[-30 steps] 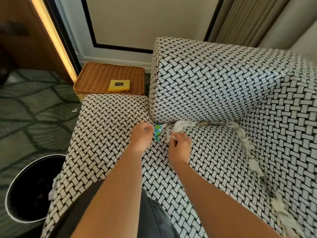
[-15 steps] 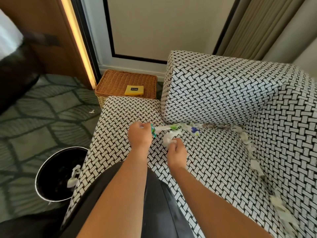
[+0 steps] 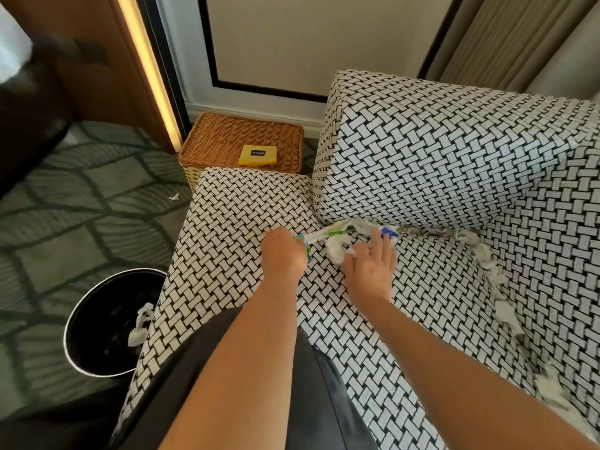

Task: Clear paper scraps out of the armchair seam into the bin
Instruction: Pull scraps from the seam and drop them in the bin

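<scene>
The armchair (image 3: 422, 164) has a black-and-white woven cover. Paper scraps (image 3: 350, 230) lie along the seam under the arm, white with green and blue print, and more white scraps (image 3: 487, 264) run down the back seam to the right. My left hand (image 3: 284, 258) grips a printed scrap (image 3: 305, 246) at the seam's near end. My right hand (image 3: 370, 267) has its fingers spread and rests on a crumpled white scrap (image 3: 337, 251). The round black bin (image 3: 107, 323) stands on the floor to the left, with white paper inside.
A wicker basket (image 3: 227, 141) with a yellow card (image 3: 258, 154) on it stands behind the chair's front corner. One small scrap (image 3: 174, 197) lies on the patterned carpet. Curtains hang at the upper right. My dark-clothed knee rests on the seat.
My right hand has opened and reached further along the seam over the white scrap. More printed paper has come out of the seam. The view has swung left, showing more of the bin.
</scene>
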Tool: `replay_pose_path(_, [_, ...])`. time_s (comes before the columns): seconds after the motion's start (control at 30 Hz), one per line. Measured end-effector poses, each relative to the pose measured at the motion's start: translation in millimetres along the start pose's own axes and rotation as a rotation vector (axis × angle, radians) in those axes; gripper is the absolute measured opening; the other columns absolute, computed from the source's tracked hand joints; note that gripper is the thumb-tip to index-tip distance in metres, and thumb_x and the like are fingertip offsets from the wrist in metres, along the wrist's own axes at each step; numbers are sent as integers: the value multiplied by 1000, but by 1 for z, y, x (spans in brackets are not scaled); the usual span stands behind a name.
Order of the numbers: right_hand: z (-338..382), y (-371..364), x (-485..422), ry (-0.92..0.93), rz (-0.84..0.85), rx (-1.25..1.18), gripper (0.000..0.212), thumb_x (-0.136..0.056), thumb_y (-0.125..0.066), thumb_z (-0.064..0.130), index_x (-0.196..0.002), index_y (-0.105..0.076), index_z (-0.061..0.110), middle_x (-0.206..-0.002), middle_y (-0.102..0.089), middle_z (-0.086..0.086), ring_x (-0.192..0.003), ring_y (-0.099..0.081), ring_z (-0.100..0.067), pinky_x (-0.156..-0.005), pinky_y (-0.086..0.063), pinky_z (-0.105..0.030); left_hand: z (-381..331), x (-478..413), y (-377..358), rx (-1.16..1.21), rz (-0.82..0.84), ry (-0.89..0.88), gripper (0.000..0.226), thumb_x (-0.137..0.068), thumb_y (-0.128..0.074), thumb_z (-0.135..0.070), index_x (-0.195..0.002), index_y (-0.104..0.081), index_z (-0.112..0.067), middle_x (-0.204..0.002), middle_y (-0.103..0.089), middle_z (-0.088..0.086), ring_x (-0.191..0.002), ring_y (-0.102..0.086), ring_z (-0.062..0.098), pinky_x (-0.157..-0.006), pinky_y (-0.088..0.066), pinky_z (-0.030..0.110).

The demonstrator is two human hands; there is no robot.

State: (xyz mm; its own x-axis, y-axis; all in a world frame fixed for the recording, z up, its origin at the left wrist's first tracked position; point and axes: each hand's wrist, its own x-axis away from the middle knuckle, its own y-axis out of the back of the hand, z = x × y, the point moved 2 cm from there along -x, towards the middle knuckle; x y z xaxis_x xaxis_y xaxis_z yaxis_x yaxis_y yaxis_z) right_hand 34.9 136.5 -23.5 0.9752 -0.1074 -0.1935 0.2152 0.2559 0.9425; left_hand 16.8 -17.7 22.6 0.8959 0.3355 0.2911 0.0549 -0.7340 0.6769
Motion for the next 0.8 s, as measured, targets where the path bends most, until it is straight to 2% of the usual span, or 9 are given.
replay_pose_path(0.1, [-5, -7, -5, 37, 18, -24, 30, -96, -37, 32, -100, -56, 9, -152, -18, -18, -142, -8, -35, -114, -6, -49, 0, -13, -5, -90, 2, -82, 17, -93, -46, -16, -91, -54, -1, -97, -54, 9, -68, -51, 13, -51, -39, 20])
replay_pose_path(0.17, [-6, -9, -8, -8, 16, -92, 31, -94, -40, 34, -102, -54, 8, -152, -18, -19, -142, -9, -34, -115, -12, -51, 1, -22, -8, -43, -14, -102, 17, -91, -50, -19, -99, -51, -4, -104, -56, 12, -88, -57, 25, -69, -52, 34])
replay_pose_path(0.23, [-8, -7, -14, -83, 25, -174, 32, -92, -44, 35, -112, -49, 9, -153, -13, -18, -142, -11, -32, -116, -13, -48, -1, -28, -12, -34, -19, -146, 24, -90, -52, -21, -110, -45, -10, -107, -56, 10, -95, -57, 28, -81, -50, 43])
replay_pose_path(0.33, [-8, -7, -21, -154, 53, -221, 49, -91, -46, 37, -134, -34, 18, -154, -15, -13, -141, -17, -28, -116, -14, -44, -4, -31, -19, -214, 70, -302, 50, -92, -47, -30, -138, -30, -20, -132, -48, 4, -124, -45, 25, -107, -31, 49])
replay_pose_path(0.47, [-9, -10, -22, -109, 29, -122, 51, -91, -43, 40, -137, -32, 20, -140, -43, -7, -134, -29, -24, -111, -22, -44, -3, -29, -29, -346, 294, -433, 59, -94, -44, -34, -145, -18, -23, -154, -17, 1, -143, -9, 20, -114, -4, 47])
replay_pose_path(0.57, [-10, -11, -27, -130, 33, -56, 55, -91, -41, 44, -138, -32, 18, -138, -42, -6, -129, -32, -24, -107, -25, -43, -5, -29, -33, -434, 351, -501, 52, -94, -45, -29, -143, -26, -25, -156, -6, -1, -144, 2, 19, -114, 2, 45])
replay_pose_path(0.63, [-10, -12, -29, -143, 54, -10, 54, -91, -39, 46, -137, -34, 17, -136, -42, -7, -127, -33, -25, -106, -25, -42, -4, -30, -34, -402, 351, -493, 44, -94, -45, -21, -136, -35, -22, -155, -12, -1, -144, -1, 18, -114, 1, 44])
replay_pose_path(0.73, [-10, -14, -30, -158, 54, 9, 48, -91, -39, 46, -129, -44, 17, -129, -45, -7, -124, -34, -25, -104, -26, -41, -4, -34, -35, -284, 291, -518, 23, -93, -44, -12, -115, -51, -13, -134, -41, 3, -129, -37, 22, -113, -22, 43])
replay_pose_path(0.8, [-9, -13, -29, -159, 2, -21, 43, -90, -44, 43, -121, -52, 16, -125, -47, -7, -121, -36, -24, -103, -26, -40, -6, -34, -32, -136, 250, -491, 18, -94, -41, -9, -106, -54, -9, -114, -50, 5, -100, -50, 18, -93, -41, 32])
